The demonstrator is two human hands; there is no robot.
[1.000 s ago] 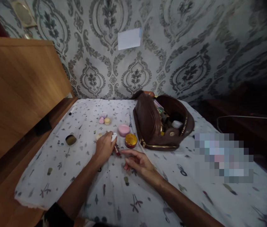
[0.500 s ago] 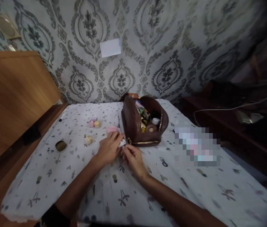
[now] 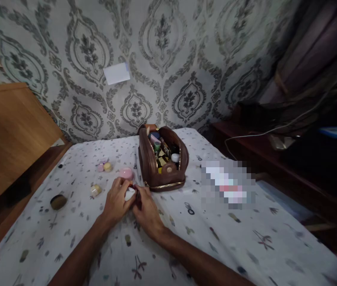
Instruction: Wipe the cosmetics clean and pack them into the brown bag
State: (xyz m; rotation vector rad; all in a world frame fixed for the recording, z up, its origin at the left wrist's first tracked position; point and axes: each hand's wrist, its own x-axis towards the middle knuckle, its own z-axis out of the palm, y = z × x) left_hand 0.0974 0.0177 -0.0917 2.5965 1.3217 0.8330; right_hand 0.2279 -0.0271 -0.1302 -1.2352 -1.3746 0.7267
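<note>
Between my two hands is a small white object (image 3: 130, 194) whose kind I cannot make out. My left hand (image 3: 116, 201) is closed around its left side. My right hand (image 3: 147, 212) has its fingers bent in against the right side, partly hidden. A dark reddish bit shows at the object's upper edge. Just beyond my left fingers lies a round pink container (image 3: 126, 173). The brown cosmetic bag (image 3: 147, 169) stands unzipped to the right of it, full of small bottles, tubes and a white-lidded jar (image 3: 175, 158).
On the patterned sheet (image 3: 159, 254) to the left are a yellow-lidded pot (image 3: 107, 167), pink pieces (image 3: 101, 167), a small cream jar (image 3: 96, 190) and a dark oval item (image 3: 58, 201). A blurred-out item (image 3: 228, 182) lies right. A wooden panel (image 3: 13, 139) borders the left.
The view has swung right, so everything sits further left. My hands have come closer together around the white object, which shows more clearly, and the pink container is less covered.
</note>
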